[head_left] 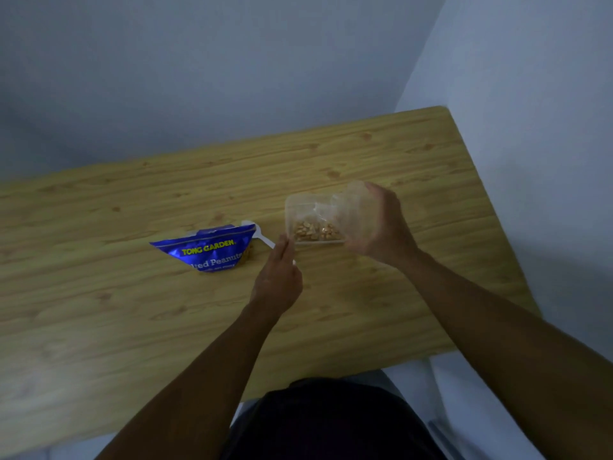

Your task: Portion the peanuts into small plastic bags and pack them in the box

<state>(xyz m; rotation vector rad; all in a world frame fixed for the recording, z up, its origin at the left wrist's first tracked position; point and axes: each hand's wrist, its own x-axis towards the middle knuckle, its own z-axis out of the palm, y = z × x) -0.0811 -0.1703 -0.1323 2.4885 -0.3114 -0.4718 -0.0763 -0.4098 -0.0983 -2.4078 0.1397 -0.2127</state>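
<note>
Dark clothing (331, 423) sits closest, and two bare forearms reach out over one wooden table (99, 293). Left hand (278, 277): fingers straight and pressed together, tips just beside the near-left corner of the one clear box (293, 207), lying over the handle end of one white spoon (263, 240). Right hand (381, 224) curls around a clear plastic piece (351, 207) at the box's right end; lid or bag, cannot tell. Peanuts (313, 231) lie inside the box. One blue peanut packet (209, 249) lies left, touching the spoon.
</note>
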